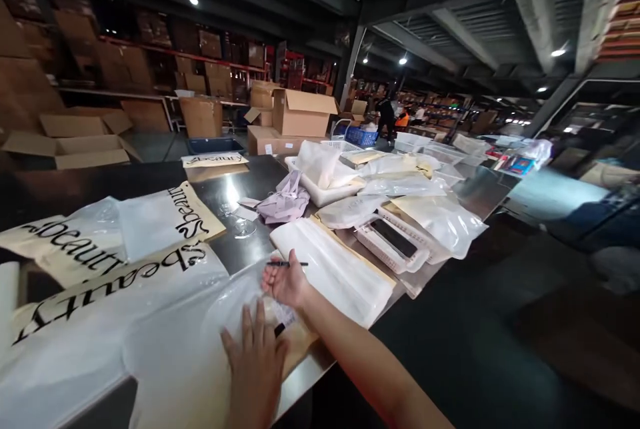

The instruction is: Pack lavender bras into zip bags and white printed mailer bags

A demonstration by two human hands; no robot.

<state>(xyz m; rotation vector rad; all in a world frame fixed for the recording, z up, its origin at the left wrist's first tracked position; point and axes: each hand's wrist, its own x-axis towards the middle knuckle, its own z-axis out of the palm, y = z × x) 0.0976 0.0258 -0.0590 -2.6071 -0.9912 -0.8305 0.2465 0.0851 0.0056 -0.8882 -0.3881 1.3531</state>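
Observation:
My left hand (pixel 256 366) lies palm down with fingers stretched and spread on a clear plastic bag (pixel 190 342). A printed label (pixel 284 313), partly covered, shows between my hands. My right hand (pixel 286 282) is turned partly palm up just beyond the left one, fingers curled. A slim black pen (pixel 301 264) crosses it, held near the thumb. Right beyond this hand is a stack of white plastic bags (pixel 333 269) with a tan edge. Bags with black "beauty" lettering (pixel 83 296) spread over the table on the left.
A crumpled lilac cloth bag (pixel 285 201) and a white basket (pixel 325 194) holding white plastic stand farther back. A pink-white plastic basket (pixel 395 237) sits at the right table edge. Open cardboard boxes (pixel 305 114) stand behind the metal table (pixel 233 196). People (pixel 387 119) are in the distance.

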